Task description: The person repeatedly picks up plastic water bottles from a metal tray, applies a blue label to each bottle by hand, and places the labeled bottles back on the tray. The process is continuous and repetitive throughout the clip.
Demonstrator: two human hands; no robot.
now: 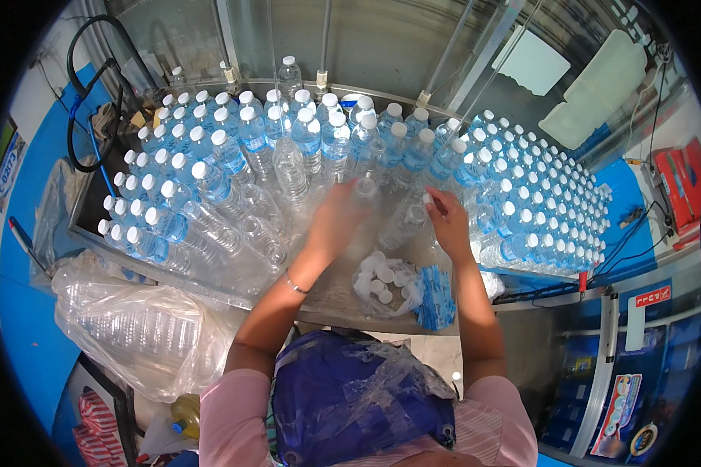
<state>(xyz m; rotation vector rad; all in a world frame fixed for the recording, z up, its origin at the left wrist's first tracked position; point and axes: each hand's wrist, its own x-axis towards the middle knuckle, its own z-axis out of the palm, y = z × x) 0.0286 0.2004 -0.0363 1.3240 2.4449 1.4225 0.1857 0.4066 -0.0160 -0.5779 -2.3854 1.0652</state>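
Observation:
My left hand [338,222] is blurred by motion beside an uncapped clear plastic bottle [368,191]; its fingers are too smeared to show whether they grip it. With fingertips pinched, my right hand [449,221] holds a white bottle cap [427,198] at the top of another clear bottle [402,227], which leans on the metal worktop. Just in front of the hands, a clear bag [410,289] holds loose white caps [383,274]. Blue printed label strips [437,296] lie in a pile to its right.
Capped, blue-labelled bottles [234,156] crowd the left and back of the metal worktop [323,300]. More stand in dense rows [541,202] on the right. Unlabelled bottles [262,237] lie left of my left hand. A big plastic bag of clear bottles [152,331] sits at the lower left.

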